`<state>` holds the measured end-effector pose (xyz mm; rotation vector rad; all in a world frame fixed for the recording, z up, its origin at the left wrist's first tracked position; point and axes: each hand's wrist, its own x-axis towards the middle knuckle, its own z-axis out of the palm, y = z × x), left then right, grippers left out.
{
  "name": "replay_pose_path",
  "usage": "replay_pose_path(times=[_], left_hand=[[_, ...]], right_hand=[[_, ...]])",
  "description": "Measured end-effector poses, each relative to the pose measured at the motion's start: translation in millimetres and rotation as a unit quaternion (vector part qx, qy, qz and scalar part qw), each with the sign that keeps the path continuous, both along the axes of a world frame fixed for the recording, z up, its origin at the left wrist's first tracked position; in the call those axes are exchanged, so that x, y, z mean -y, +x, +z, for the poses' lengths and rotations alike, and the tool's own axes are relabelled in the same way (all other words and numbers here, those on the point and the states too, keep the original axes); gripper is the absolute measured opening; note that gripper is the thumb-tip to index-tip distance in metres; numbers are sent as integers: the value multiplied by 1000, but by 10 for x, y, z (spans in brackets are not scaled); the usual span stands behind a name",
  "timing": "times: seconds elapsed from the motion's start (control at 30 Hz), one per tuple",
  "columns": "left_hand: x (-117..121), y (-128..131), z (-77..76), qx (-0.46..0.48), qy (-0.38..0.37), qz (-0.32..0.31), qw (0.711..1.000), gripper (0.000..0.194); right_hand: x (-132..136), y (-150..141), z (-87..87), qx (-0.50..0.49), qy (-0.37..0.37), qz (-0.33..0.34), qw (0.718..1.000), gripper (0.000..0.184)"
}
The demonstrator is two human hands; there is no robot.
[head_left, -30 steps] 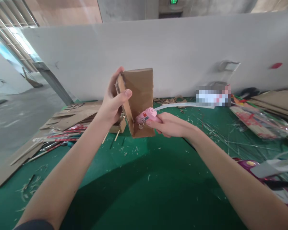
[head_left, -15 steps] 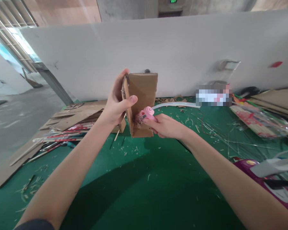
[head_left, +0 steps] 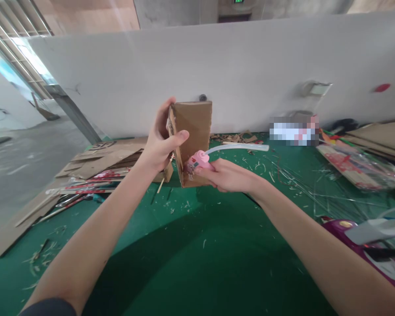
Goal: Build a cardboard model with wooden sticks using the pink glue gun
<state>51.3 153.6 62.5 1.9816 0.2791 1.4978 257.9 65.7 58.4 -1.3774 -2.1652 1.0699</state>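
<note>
Head view: left hand (head_left: 161, 147) grips folded cardboard piece (head_left: 195, 125) by its left panel, thumb in front, other fingers behind. Right hand (head_left: 232, 175) has fingers curled around pink glue gun (head_left: 200, 160), its front end at the lower inside corner, contact unclear. Clear glue stick (head_left: 240, 148) juts from gun. Cardboard piece held up over green table (head_left: 210, 263).

Includes one left hand (head_left: 161, 145), one right hand (head_left: 232, 175), one pink glue gun (head_left: 200, 159), one translucent glue stick (head_left: 240, 148), one held cardboard form (head_left: 194, 127), one green tabletop (head_left: 224, 250), one lit exit sign (head_left: 238, 1).
</note>
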Motion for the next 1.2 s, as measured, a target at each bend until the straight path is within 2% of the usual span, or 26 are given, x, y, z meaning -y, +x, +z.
replay_pose_path(times=[0.2,0.37,0.67,0.77,0.93,1.07,1.2], left_hand=[[11,-2,29,1,-3,-34,999,76],[18,2,18,-7,2,-23,1000,74],[31,23,2,-9,17,5,1000,77],[11,-1,13,-12,23,7,1000,78],[35,-14,45,-11,18,8,1000,75],[44,5,43,-4,19,16,1000,74],[0,12,6,12,11,21,1000,76]], right_hand=[[-70,-36,-111,-14,40,-43,998,53],[-76,-53,-148,-14,2,-53,998,56],[-25,9,-30,-21,-58,-7,998,58],[-30,27,-8,-9,-71,-14,997,58],[-88,27,-75,-55,-44,-56,996,56],[-78,-7,-96,-47,-38,-35,998,56],[-28,-21,-42,-30,-54,-30,998,58]])
